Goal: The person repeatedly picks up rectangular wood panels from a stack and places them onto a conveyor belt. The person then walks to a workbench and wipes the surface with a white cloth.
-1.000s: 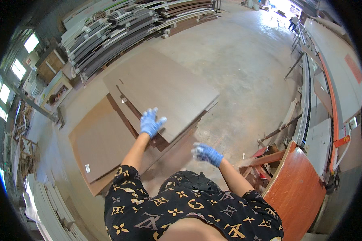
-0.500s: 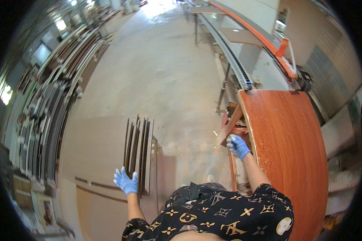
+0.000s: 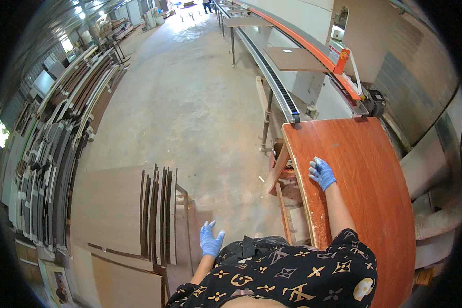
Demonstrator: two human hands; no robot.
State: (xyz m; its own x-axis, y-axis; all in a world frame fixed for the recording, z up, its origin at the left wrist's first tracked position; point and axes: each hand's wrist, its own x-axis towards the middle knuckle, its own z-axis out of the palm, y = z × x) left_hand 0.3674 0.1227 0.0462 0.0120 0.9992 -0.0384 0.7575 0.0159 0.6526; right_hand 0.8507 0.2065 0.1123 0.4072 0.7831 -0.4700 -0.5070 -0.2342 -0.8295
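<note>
My left hand (image 3: 210, 239), in a blue glove with pale fingertips, is raised in front of my body with its fingers spread and nothing in them. It is nearest to the upright thin brown boards (image 3: 168, 220) at the left, apart from them. My right hand (image 3: 322, 174), gloved alike, is over the left part of the reddish-brown wood-grain tabletop (image 3: 364, 205). Its fingers are loosely bent and a little apart, with nothing seen in them. Whether it touches the top I cannot tell.
Beyond the tabletop runs a long conveyor (image 3: 272, 82) with an orange rail, carrying flat brown panels (image 3: 295, 60). Large flat boards (image 3: 108, 205) lie low at the left. Stacked strips and panels (image 3: 51, 169) line the left side. Grey concrete floor (image 3: 174, 102) stretches between.
My left hand has moved right, away from the upright boards toward my body. My right hand has moved from beside the table to over its top, its fingers loosening. The view has shifted.
</note>
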